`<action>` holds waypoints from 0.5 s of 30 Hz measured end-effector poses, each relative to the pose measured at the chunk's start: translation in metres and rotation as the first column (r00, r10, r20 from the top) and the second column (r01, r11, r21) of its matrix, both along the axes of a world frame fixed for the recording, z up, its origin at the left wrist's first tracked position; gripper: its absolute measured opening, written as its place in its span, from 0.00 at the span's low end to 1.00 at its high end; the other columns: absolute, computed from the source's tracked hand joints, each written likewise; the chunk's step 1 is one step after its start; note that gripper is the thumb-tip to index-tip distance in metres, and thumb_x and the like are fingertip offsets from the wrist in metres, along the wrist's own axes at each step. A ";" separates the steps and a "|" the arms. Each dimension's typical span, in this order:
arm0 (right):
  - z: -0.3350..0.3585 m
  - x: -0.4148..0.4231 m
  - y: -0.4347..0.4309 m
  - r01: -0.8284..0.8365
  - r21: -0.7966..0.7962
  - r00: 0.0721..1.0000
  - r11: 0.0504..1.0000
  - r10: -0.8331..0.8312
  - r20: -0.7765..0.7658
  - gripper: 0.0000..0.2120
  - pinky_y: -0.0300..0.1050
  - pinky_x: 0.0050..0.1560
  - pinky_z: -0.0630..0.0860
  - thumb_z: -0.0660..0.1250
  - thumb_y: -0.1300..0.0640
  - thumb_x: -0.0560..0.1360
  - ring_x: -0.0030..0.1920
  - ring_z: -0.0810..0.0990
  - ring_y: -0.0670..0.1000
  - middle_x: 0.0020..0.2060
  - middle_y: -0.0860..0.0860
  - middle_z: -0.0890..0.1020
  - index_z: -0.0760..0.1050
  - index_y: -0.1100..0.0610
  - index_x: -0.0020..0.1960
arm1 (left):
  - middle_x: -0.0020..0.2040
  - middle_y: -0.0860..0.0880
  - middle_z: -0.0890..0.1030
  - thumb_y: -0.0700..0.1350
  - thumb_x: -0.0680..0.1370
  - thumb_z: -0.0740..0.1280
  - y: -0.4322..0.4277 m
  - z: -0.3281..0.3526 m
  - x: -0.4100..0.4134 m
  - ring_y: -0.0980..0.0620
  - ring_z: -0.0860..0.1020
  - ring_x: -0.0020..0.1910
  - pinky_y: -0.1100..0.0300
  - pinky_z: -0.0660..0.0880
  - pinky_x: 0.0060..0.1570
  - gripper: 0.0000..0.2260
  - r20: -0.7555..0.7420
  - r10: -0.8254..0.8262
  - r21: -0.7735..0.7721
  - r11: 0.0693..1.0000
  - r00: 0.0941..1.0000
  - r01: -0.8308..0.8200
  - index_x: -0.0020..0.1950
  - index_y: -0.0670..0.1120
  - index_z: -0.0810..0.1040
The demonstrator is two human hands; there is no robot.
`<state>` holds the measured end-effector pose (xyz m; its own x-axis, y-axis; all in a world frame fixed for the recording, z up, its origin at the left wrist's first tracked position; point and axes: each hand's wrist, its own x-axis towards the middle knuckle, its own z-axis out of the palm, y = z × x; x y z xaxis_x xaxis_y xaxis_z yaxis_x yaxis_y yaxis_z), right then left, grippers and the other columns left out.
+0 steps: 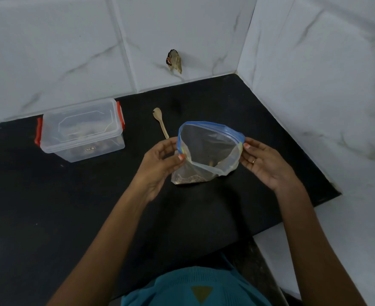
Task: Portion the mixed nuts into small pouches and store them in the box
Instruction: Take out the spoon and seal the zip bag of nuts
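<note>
The person is holding a clear bag (208, 146) over the black counter (49, 206), its blue zip mouth gaping wide. The left hand (160, 160) is pinching the mouth's left corner between thumb and curled fingers; the right hand (263, 164) is pinching the right corner the same way (a ring (254, 161) is showing on one finger). A few nuts (188, 178) are lying in the bag's bottom. The lidded box (80, 129) is sitting well to the left by the wall (71, 51), and a wooden spoon (160, 121) is lying between box and bag.
</note>
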<state>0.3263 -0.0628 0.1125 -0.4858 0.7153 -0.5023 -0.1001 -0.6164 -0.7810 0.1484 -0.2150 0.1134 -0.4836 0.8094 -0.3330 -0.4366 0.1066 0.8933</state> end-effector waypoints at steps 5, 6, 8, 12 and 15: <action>0.002 -0.004 -0.004 -0.003 0.027 1.000 1.000 0.003 0.010 0.08 0.42 0.47 0.77 0.63 0.67 0.74 0.46 0.81 0.47 0.44 0.51 0.82 0.76 0.56 0.47 | 0.49 0.47 0.80 0.33 0.72 0.68 0.003 -0.008 0.005 0.52 0.80 0.49 0.63 0.80 0.45 0.13 -0.115 0.146 -0.042 0.988 0.983 -0.151 0.53 0.45 0.74; 0.003 -0.004 -0.004 -0.002 0.041 1.000 0.999 0.001 0.029 0.08 0.41 0.48 0.77 0.63 0.67 0.74 0.46 0.80 0.47 0.44 0.51 0.81 0.76 0.56 0.48 | 0.48 0.47 0.80 0.34 0.72 0.69 0.004 -0.009 0.004 0.52 0.80 0.49 0.63 0.79 0.46 0.11 -0.125 0.170 -0.059 0.982 0.978 -0.178 0.51 0.45 0.75; 0.005 -0.003 -0.005 -0.014 0.094 0.995 0.995 0.004 0.101 0.08 0.39 0.46 0.76 0.65 0.67 0.73 0.45 0.80 0.46 0.43 0.51 0.81 0.76 0.56 0.47 | 0.46 0.46 0.80 0.34 0.72 0.69 0.005 -0.006 0.003 0.53 0.80 0.46 0.63 0.79 0.47 0.08 -0.117 0.174 -0.089 0.979 0.978 -0.185 0.47 0.44 0.75; 0.007 -0.001 -0.004 -0.111 0.309 0.914 0.945 -0.025 0.405 0.09 0.39 0.45 0.76 0.69 0.64 0.71 0.44 0.79 0.46 0.43 0.50 0.81 0.76 0.53 0.47 | 0.42 0.47 0.81 0.34 0.73 0.67 0.006 -0.001 0.003 0.55 0.82 0.41 0.64 0.80 0.43 0.06 0.084 0.162 -0.076 0.985 0.983 -0.156 0.46 0.42 0.75; 0.008 -0.002 -0.003 -0.136 0.394 0.864 0.909 -0.086 0.496 0.08 0.35 0.37 0.71 0.69 0.64 0.71 0.41 0.77 0.44 0.42 0.50 0.79 0.76 0.56 0.49 | 0.42 0.46 0.81 0.34 0.72 0.68 0.008 0.000 0.004 0.56 0.82 0.37 0.66 0.80 0.39 0.05 0.060 0.177 -0.092 0.981 0.982 -0.171 0.46 0.41 0.75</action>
<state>0.3241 -0.0660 0.1202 -0.2739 0.8968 -0.3474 0.3759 -0.2327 -0.8970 0.1523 -0.2073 0.1134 -0.5886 0.6819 -0.4343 -0.5142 0.0988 0.8520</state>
